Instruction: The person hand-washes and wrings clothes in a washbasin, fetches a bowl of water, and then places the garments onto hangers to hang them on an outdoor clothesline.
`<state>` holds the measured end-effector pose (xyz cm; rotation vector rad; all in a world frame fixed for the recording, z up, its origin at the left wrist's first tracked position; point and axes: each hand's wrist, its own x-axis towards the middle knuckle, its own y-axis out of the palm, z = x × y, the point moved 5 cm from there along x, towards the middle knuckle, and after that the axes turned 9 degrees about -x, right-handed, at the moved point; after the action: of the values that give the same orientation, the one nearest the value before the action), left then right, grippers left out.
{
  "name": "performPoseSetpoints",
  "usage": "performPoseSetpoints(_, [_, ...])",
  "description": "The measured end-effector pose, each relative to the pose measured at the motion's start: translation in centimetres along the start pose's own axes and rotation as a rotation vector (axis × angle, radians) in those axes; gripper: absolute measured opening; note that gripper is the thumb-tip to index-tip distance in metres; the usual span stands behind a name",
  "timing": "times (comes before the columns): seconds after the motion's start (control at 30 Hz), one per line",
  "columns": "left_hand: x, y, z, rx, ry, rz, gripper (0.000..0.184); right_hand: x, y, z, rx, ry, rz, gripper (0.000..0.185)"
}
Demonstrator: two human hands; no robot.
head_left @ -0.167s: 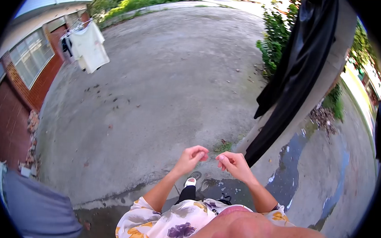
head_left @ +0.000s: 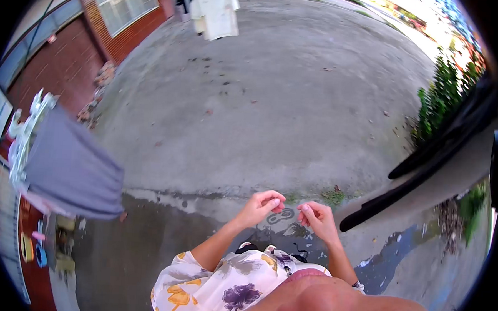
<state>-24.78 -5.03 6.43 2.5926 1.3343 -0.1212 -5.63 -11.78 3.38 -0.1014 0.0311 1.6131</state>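
My left hand [head_left: 261,209] is held out in front of my body, fingers curled in and thumb against them. Opposite it, a small gap away, my right hand [head_left: 319,221] is curled the same way with its thumb toward the left one. I see nothing between or in the fingers of either hand. Both hang in the air over wet concrete, apart from any object. Below them is my floral blouse [head_left: 243,280], white with purple and yellow flowers.
To my left, grey cloth [head_left: 73,164] hangs from a pale clip rack [head_left: 30,137]. On my right, dark cloth [head_left: 426,180] drapes along a pale slanting post. White clothes [head_left: 217,12] hang farther off by a brick building. A puddle [head_left: 389,259] and a bush [head_left: 446,97] are at right.
My view has turned left and tilted down, so the grey cloth and rack show more fully. Both hands stay raised and curled before me. Another foot has come into view.
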Motion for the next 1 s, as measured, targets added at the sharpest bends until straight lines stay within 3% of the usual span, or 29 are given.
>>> performPoseSetpoints(0.03, [2.7,3.6,6.2,-0.183,0.138,-0.076,0.02,-0.1,-5.9,-2.3,-0.271,0.006,0.022,0.026])
performPoseSetpoints(0.2, [-9.2,-6.0,12.9,-0.204,0.237,-0.357,0.022,2.0,5.0,-6.2,-0.538,-0.081,0.237,0.026])
performPoseSetpoints(0.3, [-25.4,-12.1,15.4,-0.045,0.125,-0.572,0.025,-1.5,17.0,-8.9,-0.556,0.065,0.427,0.027])
performPoseSetpoints(0.4, [-43.1,-18.1,20.6,0.239,-0.041,-0.904,0.027,-3.7,31.2,-11.5,-0.651,-0.049,0.685,0.025])
performPoseSetpoints(0.57, [-69.2,-24.6,30.0,0.068,-0.234,-1.404,0.027,-9.3,54.8,-10.9,-0.734,-0.213,1.14,0.023])
performPoseSetpoints(0.67, [-77.9,-28.1,28.7,-0.035,-0.123,-1.545,0.028,-10.7,66.1,-9.7,-0.74,-0.341,1.198,0.022])
performPoseSetpoints(0.8, [-84.8,-35.0,28.8,0.05,-0.049,-1.549,0.027,-10.1,78.0,-9.6,-0.724,-0.305,1.277,0.024])
performPoseSetpoints(0.87, [-88.4,-38.6,29.0,0.06,-0.062,-1.578,0.026,-9.2,84.2,-10.5,-0.755,-0.25,1.327,0.021])
performPoseSetpoints(1.0, [-96.4,-45.2,31.3,0.031,-0.129,-1.645,0.03,-7.7,100.4,-10.0,-0.854,-0.394,1.44,0.021])
